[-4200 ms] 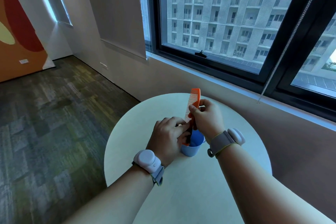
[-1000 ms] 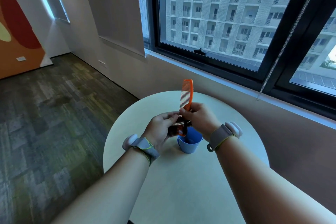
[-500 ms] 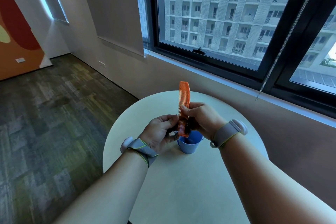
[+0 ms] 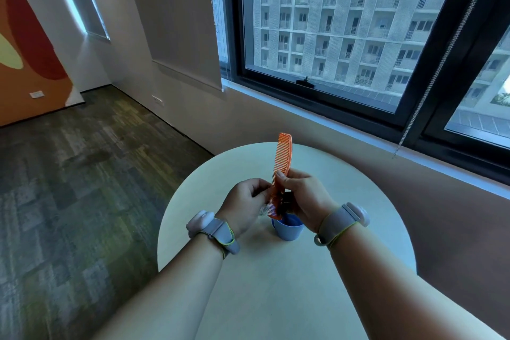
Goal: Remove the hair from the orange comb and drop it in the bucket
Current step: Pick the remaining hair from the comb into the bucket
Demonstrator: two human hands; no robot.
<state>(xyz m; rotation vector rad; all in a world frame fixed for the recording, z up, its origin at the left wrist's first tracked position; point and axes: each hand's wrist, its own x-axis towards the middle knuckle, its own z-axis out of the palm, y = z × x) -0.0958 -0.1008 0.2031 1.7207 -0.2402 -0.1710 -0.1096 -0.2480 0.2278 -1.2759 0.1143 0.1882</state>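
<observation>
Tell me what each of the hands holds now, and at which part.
The right hand grips the comb near its middle, upright over the bucket. The left hand has its fingertips at the lower teeth; whether it pinches hair cannot be told.

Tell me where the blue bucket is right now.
In the head view, the blue bucket stands on the round table, near its middle, directly below the orange comb and between the two wrists.

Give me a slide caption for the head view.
Right hand holds orange comb upright over blue bucket; left hand picks at its teeth.
</observation>
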